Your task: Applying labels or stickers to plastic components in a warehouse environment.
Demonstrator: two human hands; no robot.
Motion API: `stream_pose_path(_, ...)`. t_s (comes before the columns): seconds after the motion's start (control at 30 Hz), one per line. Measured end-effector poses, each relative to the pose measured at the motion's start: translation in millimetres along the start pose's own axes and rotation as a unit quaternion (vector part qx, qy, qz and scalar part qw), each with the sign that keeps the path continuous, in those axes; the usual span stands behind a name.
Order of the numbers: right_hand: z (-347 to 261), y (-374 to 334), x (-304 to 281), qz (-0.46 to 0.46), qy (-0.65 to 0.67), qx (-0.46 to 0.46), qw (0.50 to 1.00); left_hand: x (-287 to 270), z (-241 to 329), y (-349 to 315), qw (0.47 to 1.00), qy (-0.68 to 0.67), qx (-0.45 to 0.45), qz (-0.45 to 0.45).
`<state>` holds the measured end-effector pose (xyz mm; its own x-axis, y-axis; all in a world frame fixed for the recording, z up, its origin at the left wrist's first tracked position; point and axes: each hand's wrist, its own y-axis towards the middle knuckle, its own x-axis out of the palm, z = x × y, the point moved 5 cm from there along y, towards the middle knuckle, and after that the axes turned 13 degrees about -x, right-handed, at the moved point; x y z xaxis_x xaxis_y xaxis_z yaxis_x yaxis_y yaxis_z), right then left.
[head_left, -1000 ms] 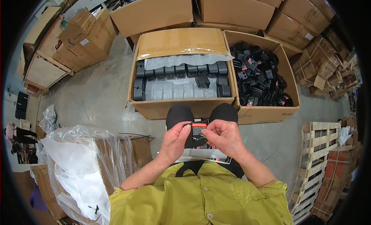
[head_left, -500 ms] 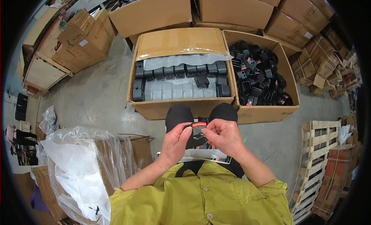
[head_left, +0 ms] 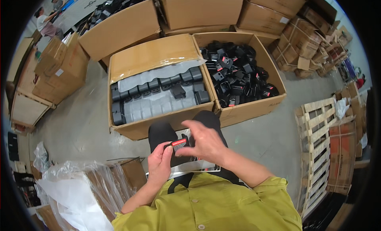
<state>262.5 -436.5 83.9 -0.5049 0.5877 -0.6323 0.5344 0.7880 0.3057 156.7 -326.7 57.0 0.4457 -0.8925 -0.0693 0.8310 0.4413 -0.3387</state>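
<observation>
My left hand [head_left: 159, 162] pinches a small black plastic piece with a red-and-black label [head_left: 179, 144], held above my lap. My right hand [head_left: 208, 143] is beside it, thumb and fingers spread, slightly blurred; whether the thumb touches the piece I cannot tell. Under my hands a white-edged tray or sheet [head_left: 215, 168] lies across my thighs, its contents mostly hidden. In front of my knees stands a carton [head_left: 133, 131] with rows of black plastic housings and pale wrapping; one loose black housing [head_left: 178, 91] rests on top.
Right of that carton, an open carton [head_left: 254, 108] holds a heap of black pieces, some red-labelled. A wooden pallet [head_left: 315, 151] stands at the right, a plastic-wrapped box [head_left: 99, 179] at the left. Stacked cartons [head_left: 202, 12] line the back. A person [head_left: 47, 24] is far left.
My right hand has come off the labelled piece and opened, moving away from the left hand. The left hand still holds the piece, now tilted. The whole view has shifted and turned.
</observation>
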Motion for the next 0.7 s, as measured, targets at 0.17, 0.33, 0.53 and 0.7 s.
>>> stream_pose_path(0.17, 24.7, -17.2, 26.9, -0.091, 0.246, 0.121, 0.957, 5.8, -8.0, 10.0, 0.997, -0.043, -0.043, -0.051)
stream_pose_path(0.33, 61.2, -31.3, 38.3, -0.016, 0.430, 0.275, 0.860, 16.1, -23.6, 39.5, 0.982, -0.069, -0.121, -0.124)
stream_pose_path(0.53, 198.2, -24.6, -76.0, 0.345, 0.447, 0.300, 0.769, -31.6, -19.3, 47.7, 0.997, -0.059, -0.048, 0.008)
stream_pose_path(0.7, 240.4, -26.9, -109.8, 0.411, 0.444, 0.387, 0.696, -65.2, -41.6, 33.3, 0.994, -0.038, -0.083, 0.058)
